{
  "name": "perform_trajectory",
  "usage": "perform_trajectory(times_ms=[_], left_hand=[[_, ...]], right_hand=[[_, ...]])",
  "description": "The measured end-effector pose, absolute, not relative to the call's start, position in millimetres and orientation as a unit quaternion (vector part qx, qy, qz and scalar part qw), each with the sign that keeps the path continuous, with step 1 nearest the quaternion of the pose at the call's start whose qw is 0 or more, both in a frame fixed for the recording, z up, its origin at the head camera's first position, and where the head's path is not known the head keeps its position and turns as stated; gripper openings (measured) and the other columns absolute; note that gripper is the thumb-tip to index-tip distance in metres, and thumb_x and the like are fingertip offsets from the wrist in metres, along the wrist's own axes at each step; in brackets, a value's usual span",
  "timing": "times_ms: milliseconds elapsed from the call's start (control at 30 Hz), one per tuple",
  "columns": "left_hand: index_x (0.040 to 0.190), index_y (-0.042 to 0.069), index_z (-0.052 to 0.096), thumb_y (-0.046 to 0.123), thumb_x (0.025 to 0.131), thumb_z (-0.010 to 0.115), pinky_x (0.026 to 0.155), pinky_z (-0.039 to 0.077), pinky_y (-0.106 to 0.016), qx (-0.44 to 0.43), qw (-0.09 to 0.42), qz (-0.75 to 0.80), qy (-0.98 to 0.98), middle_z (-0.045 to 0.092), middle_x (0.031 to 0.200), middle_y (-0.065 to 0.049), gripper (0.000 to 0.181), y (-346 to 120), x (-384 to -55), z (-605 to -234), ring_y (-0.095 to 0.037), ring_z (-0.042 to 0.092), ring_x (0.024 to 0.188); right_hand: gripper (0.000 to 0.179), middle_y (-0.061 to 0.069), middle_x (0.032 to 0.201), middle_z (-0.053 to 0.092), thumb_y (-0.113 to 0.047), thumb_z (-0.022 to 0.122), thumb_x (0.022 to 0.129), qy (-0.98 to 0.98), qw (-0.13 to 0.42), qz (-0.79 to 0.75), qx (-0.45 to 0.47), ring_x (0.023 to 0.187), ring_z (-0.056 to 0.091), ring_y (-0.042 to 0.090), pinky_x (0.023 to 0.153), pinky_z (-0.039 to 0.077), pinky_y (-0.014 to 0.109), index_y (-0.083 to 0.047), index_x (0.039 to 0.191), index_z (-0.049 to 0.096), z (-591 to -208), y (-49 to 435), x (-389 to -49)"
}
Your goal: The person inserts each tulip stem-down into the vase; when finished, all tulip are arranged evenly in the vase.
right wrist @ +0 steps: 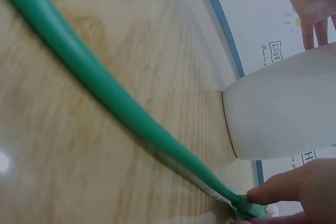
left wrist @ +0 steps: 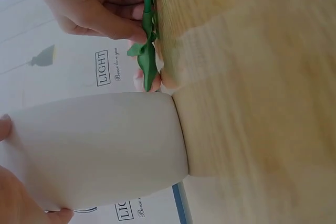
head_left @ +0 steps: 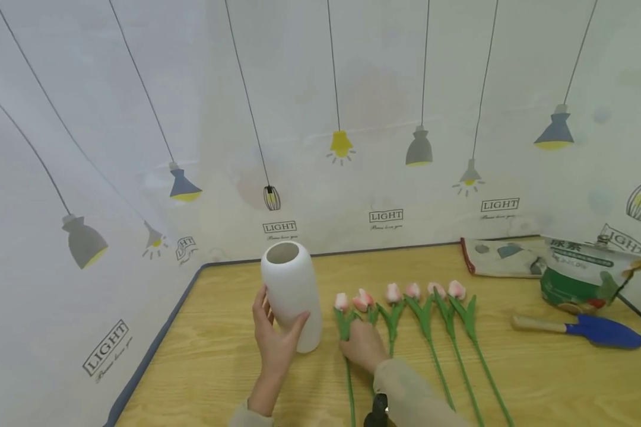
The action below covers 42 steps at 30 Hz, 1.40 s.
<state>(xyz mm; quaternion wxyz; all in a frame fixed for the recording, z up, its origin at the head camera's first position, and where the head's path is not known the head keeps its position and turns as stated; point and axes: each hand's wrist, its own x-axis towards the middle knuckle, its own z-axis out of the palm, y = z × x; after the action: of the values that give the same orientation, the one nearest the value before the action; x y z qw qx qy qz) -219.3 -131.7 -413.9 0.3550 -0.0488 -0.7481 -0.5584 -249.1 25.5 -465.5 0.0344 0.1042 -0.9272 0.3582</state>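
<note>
A tall white vase (head_left: 292,296) stands upright on the wooden table, its round mouth facing up. My left hand (head_left: 279,349) grips its side, thumb on the near face and fingers around the left. Several artificial tulips with pink-white heads lie in a row to the right of the vase. Over the leftmost tulip (head_left: 341,302) is my right hand (head_left: 364,345). In the left wrist view, its thumb and fingers pinch the green stem (left wrist: 147,1) just by the leaves. The right wrist view shows that stem running along the tabletop.
At the right lies a blue trowel (head_left: 606,331) with a wooden handle. Behind it stands a green and white bag (head_left: 577,273), beside a folded patterned cloth (head_left: 504,258). A wall covering printed with lamps (head_left: 363,178) borders the table's back and sides.
</note>
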Motion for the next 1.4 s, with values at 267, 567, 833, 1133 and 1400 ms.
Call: perform_trajectory(times_ms=[267, 567, 833, 1133, 1400], left_hand=[[0.137, 0.017, 0.022, 0.013, 0.065, 0.078, 0.093, 0.035, -0.057, -0.049, 0.355, -0.539, -0.762, 0.031, 0.134, -0.016, 0.091, -137, -232, -431, -0.041, 0.039, 0.119], [0.137, 0.021, 0.021, 0.014, 0.066, 0.077, 0.094, 0.035, -0.056, -0.038, 0.335, -0.542, -0.770, 0.030, 0.133, -0.017, 0.090, -136, -229, -431, -0.041, 0.038, 0.119], [0.137, 0.023, 0.019, 0.020, 0.068, 0.076, 0.094, 0.034, -0.058, -0.051, 0.332, -0.539, -0.772, 0.028, 0.134, -0.015, 0.090, -139, -233, -434, -0.040, 0.037, 0.120], [0.137, 0.024, 0.018, 0.022, 0.068, 0.076, 0.093, 0.035, -0.057, -0.047, 0.332, -0.533, -0.777, 0.029, 0.132, -0.016, 0.091, -141, -234, -431, -0.039, 0.038, 0.119], [0.137, 0.023, 0.019, 0.018, 0.068, 0.076, 0.092, 0.035, -0.058, -0.060, 0.332, -0.538, -0.772, 0.028, 0.134, -0.015, 0.089, -140, -234, -432, -0.037, 0.037, 0.118]], right_hand=[[0.042, -0.012, 0.040, 0.018, 0.002, 0.056, 0.068, -0.911, 0.038, 0.377, 0.162, 0.036, 0.015, 0.001, 0.035, 0.013, 0.014, -0.016, 0.044, 0.027, -475, 23, -251], [0.014, 0.000, 0.056, 0.051, -0.006, 0.057, 0.081, -0.855, -0.032, 0.494, 0.151, 0.045, 0.044, 0.006, 0.042, 0.036, 0.018, 0.006, 0.086, 0.057, -476, 34, -250], [0.025, 0.017, 0.077, 0.059, -0.010, 0.058, 0.084, -0.790, 0.005, 0.591, 0.166, 0.057, 0.059, 0.023, 0.053, 0.052, 0.033, 0.007, 0.102, 0.053, -444, 45, -260], [0.021, 0.018, 0.094, 0.056, -0.012, 0.058, 0.085, -0.763, 0.032, 0.613, 0.201, 0.063, 0.059, 0.015, 0.061, 0.053, 0.033, 0.002, 0.099, 0.054, -406, 47, -267], [0.022, 0.016, 0.096, 0.057, -0.012, 0.058, 0.085, -0.773, 0.081, 0.592, 0.211, 0.067, 0.060, 0.020, 0.061, 0.052, 0.032, -0.002, 0.103, 0.053, -353, 45, -271]])
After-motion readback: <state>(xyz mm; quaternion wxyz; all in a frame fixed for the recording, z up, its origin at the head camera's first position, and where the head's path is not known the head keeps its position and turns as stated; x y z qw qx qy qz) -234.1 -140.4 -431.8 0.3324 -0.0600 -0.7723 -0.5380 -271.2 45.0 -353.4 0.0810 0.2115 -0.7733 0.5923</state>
